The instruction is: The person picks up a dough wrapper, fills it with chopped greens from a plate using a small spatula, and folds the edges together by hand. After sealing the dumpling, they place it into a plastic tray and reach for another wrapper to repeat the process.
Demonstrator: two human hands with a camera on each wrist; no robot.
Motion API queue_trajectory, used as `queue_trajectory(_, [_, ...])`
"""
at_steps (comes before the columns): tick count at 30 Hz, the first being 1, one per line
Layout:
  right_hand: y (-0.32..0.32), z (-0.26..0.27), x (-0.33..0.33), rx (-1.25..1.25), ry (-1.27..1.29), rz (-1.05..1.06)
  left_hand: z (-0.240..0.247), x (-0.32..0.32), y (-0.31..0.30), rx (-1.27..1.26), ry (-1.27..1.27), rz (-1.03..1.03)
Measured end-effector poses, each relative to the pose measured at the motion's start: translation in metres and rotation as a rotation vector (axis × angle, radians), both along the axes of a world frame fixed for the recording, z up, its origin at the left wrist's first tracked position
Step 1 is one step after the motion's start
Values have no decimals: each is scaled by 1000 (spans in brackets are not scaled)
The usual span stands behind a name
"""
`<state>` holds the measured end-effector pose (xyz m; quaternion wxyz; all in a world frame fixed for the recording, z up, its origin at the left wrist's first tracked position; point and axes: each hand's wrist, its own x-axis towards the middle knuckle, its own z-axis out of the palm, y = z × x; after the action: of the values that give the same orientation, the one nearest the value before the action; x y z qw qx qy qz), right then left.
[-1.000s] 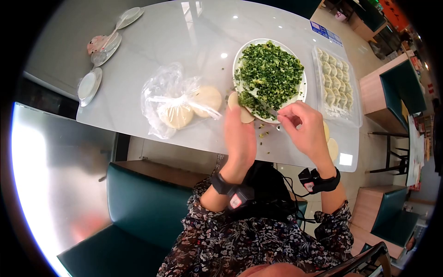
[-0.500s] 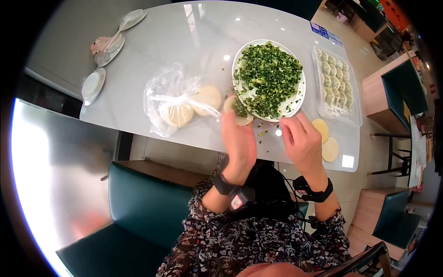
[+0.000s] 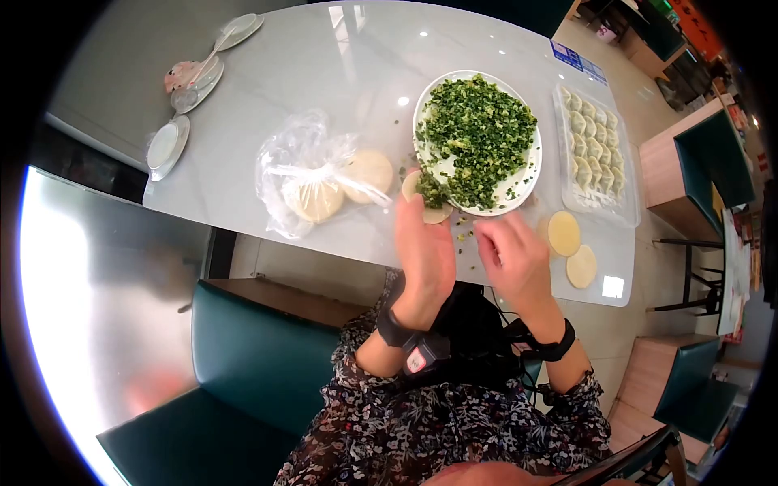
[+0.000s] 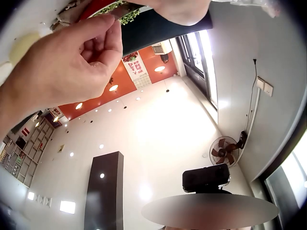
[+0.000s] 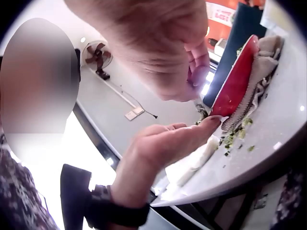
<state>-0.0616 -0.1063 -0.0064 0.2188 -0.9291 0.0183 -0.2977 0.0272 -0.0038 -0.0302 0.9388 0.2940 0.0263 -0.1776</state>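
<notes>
My left hand [image 3: 425, 255] holds a round dumpling wrapper [image 3: 411, 185] at the near left rim of the filling plate. On the wrapper sits a clump of chopped green filling [image 3: 432, 191]. Just to the right, my right hand [image 3: 517, 257] has curled fingers, and in the left wrist view its thumb and finger pinch a thin metal utensil [image 4: 125, 10]. Its working end is hidden. A white oval plate [image 3: 535, 166] bears a heap of chopped greens [image 3: 478, 134]. In the right wrist view, the left thumb [image 5: 208, 125] lies beside the plate's red underside [image 5: 237, 81].
A clear plastic tray [image 3: 577, 202] of pleated dumplings stands at the right. Two loose wrappers [image 3: 581, 266] lie near it. Left of the hands is a knotted plastic bag [image 3: 279, 174] with rounds of dough [image 3: 369, 174]. Dishes [image 3: 168, 150] line the wall, and green bits dot the table edge.
The right hand has drawn back from the greens toward the near table edge and left, nearer the left hand. Filling now shows on the wrapper, which the left hand still holds.
</notes>
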Motion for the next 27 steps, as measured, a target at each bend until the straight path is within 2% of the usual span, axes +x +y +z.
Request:
queue_trajectory(1, [1, 0, -1, 1, 0, 0, -1, 0, 0, -8, 2, -1])
queue_trajectory(4, [2, 3, -8, -359, 7, 115, -3, -1, 1, -14, 14, -7])
queue_trajectory(5, [0, 3, -10, -361, 9, 110, -3, -1, 0, -16, 12, -5])
queue_trajectory(8, [-9, 8, -14, -304, -36, 45, -3, -2, -3, -48, 32, 39])
queue_trajectory(10, [-13, 15, -13, -116, 10, -103, -3, -3, -3, -53, 27, 44])
queue_trajectory(11, [-15, 16, -14, -115, 12, -105, -3, -4, -2, -58, 22, 48])
queue_trajectory(13, [-18, 15, -14, 202, 113, -111, -4, -7, -3, -65, 26, 51])
queue_trajectory(14, [-17, 15, -13, 203, 114, -114, -4, -9, -3, -71, 31, 55])
queue_trajectory(16, [-14, 16, -9, 356, 132, -91, -4, -10, -4, -67, 34, 56])
queue_trajectory(23, [-1, 7, -2, 369, 63, -41, -3, -6, 1, -74, 57, 32])
queue_trajectory(25, [-2, 5, -2, 176, -7, -8, -1, -6, 2, -71, 48, 25])
queue_trajectory(27, [-6, 8, -1, 118, -3, -31, 0, -6, 3, -68, 39, 16])
